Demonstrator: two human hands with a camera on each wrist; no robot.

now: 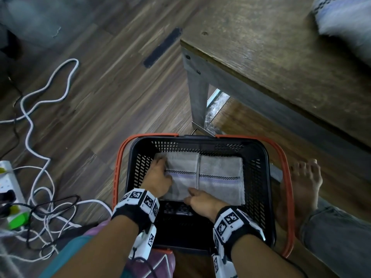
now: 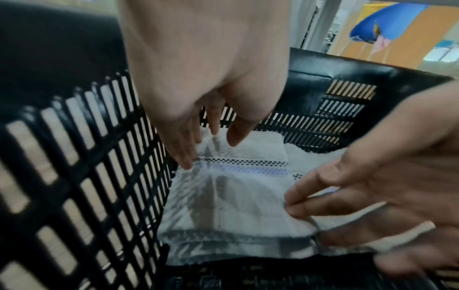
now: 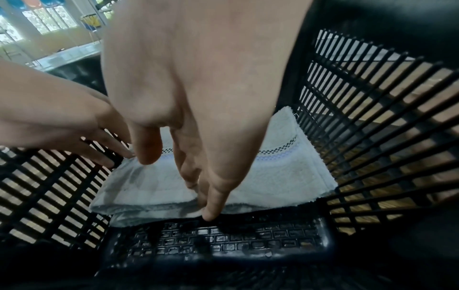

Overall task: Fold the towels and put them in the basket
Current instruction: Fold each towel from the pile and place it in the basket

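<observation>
Soft white terry towel with a checkered stripe (image 1: 181, 177) (floppy, best pinched at its folded edges) lies in the black slatted plastic basket (image 1: 259, 177), left hand (image 1: 158, 177) loosely spread on it, right hand (image 1: 202, 201) pinching its near edge.

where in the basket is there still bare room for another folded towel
A bare strip of basket floor lies along the near wall, in front of the two folded towels. The far half is crowded: the towels lie side by side, nearly wall to wall, with the left hand and right hand on the left towel.
</observation>
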